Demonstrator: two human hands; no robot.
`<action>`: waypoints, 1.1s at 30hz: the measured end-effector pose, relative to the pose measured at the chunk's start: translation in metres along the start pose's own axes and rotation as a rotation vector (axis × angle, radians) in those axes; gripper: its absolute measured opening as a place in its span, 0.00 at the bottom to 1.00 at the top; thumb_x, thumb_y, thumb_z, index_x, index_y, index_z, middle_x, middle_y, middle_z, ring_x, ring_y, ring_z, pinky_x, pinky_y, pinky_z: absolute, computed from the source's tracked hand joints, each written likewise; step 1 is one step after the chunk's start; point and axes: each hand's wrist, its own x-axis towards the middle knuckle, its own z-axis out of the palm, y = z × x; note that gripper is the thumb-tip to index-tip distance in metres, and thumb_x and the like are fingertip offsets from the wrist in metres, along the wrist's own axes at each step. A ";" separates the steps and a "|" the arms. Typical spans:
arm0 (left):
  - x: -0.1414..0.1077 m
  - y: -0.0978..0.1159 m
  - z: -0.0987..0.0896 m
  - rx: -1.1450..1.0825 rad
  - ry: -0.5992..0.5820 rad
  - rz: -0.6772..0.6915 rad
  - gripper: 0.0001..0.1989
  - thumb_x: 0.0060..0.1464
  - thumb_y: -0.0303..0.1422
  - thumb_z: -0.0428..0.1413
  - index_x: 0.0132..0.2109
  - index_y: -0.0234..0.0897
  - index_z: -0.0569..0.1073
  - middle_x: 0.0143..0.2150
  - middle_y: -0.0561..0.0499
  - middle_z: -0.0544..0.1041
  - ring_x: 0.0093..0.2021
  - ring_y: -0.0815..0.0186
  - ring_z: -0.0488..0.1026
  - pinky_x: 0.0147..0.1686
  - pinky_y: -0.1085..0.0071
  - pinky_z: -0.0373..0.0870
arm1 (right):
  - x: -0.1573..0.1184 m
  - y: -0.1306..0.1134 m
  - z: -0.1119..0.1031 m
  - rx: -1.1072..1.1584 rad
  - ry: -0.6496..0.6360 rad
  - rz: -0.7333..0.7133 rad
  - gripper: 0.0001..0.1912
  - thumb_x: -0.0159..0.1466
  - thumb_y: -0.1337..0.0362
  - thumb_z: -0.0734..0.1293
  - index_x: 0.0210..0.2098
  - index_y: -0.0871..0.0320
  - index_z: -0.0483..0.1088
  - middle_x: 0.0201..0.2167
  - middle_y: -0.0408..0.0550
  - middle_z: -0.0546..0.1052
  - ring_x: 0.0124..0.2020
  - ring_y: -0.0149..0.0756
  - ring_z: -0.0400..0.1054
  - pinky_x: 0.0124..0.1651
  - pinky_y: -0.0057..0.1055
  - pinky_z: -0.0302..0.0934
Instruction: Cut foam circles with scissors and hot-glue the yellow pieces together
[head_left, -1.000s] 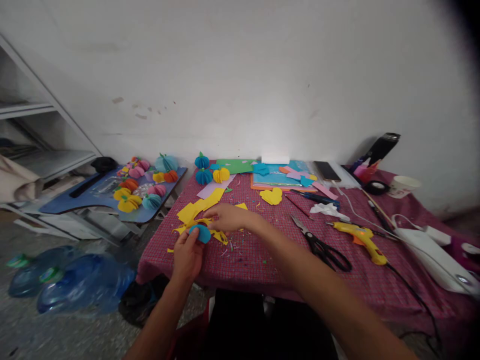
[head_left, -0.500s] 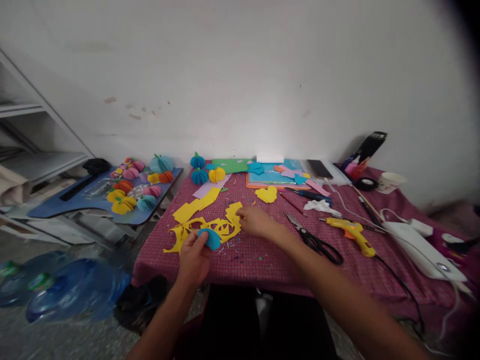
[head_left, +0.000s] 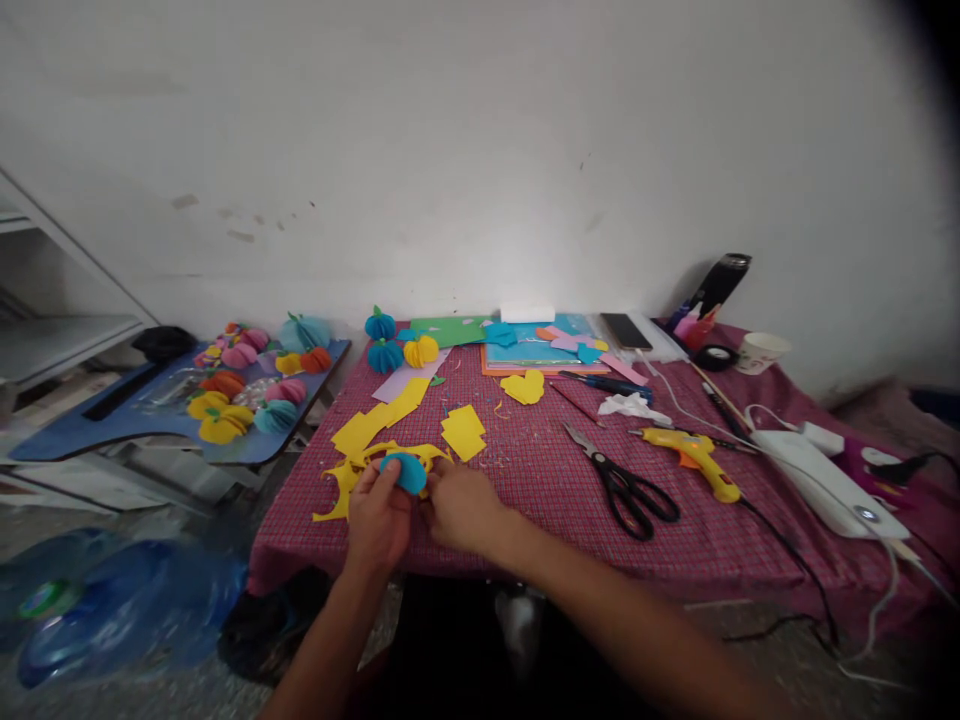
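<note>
My left hand (head_left: 379, 520) pinches a blue paper circle (head_left: 405, 473) between thumb and fingers, above the near left part of the table. Close beside it, my right hand (head_left: 466, 508) is closed at the right end of the yellow paper scraps (head_left: 341, 490), which are cut-out offcuts with curved edges. Its fingertips are partly hidden behind the scraps and the blue circle. Just beyond the right hand lie yellow paper squares (head_left: 464, 432). A yellow paper strip (head_left: 379, 420) rests behind the scraps.
Black-handled scissors (head_left: 626, 490) lie open to the right, before a yellow glue gun (head_left: 694, 458) with a cord. A white power strip (head_left: 825, 485), paper cup (head_left: 763, 352) and phone (head_left: 626, 331) are farther right. Paper pumpkins (head_left: 225, 425) cover part of a blue side table (head_left: 82, 430).
My right hand has moved left and nearer, beside my left hand. The yellow scraps have been drawn together leftward, uncovering the yellow squares. The view has shifted slightly.
</note>
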 end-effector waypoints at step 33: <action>-0.006 -0.069 0.096 0.166 -0.262 -0.314 0.15 0.44 0.38 0.69 0.36 0.34 0.76 0.32 0.52 0.78 0.30 0.70 0.74 0.31 0.73 0.69 | -0.072 0.152 -0.038 0.950 0.550 0.436 0.14 0.60 0.54 0.65 0.24 0.53 0.59 0.14 0.38 0.71 0.13 0.30 0.60 0.17 0.25 0.51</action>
